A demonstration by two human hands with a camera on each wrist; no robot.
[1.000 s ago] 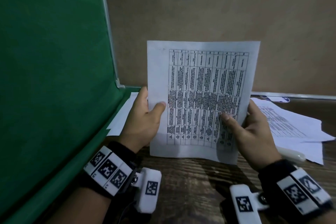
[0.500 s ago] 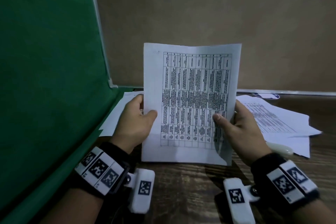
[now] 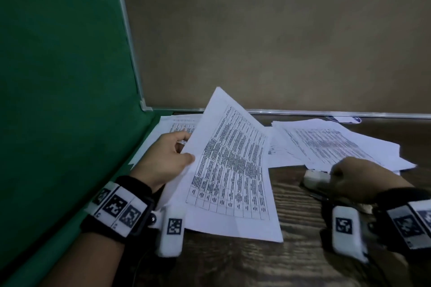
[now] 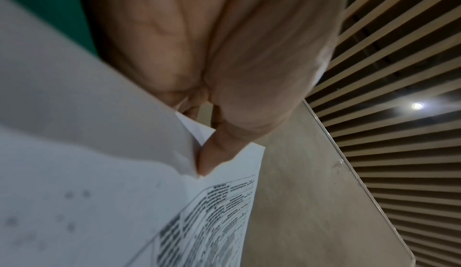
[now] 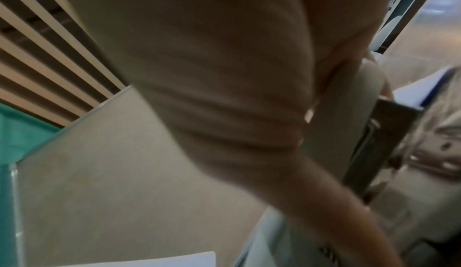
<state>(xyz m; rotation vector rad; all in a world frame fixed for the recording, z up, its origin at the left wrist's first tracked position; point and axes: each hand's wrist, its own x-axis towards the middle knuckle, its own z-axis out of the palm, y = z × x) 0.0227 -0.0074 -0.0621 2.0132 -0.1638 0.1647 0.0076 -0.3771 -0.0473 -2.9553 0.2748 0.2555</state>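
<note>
A printed sheet with a table of text [image 3: 233, 170] slopes down onto the wooden table [image 3: 256, 263], its lower edge resting there. My left hand [image 3: 168, 158] pinches its left edge, thumb on the printed side. The left wrist view shows the thumb [image 4: 217, 153] pressed on the paper [image 4: 99, 192], which looks like more than one sheet. My right hand [image 3: 359, 177] is on the table at the right, curled over a white stapler [image 3: 316, 178]. In the blurred right wrist view the stapler's pale body [image 5: 349, 113] and dark metal base [image 5: 381, 143] lie under the fingers.
A loose pile of printed papers [image 3: 338, 142] lies at the back right, and more sheets [image 3: 177, 126] behind my left hand. A green partition [image 3: 58, 100] walls off the left side. A beige panel [image 3: 279, 30] closes the back.
My right hand let go of the sheet and moved right and down onto the stapler. The sheet, held upright by both hands before, now tilts down onto the table in my left hand alone.
</note>
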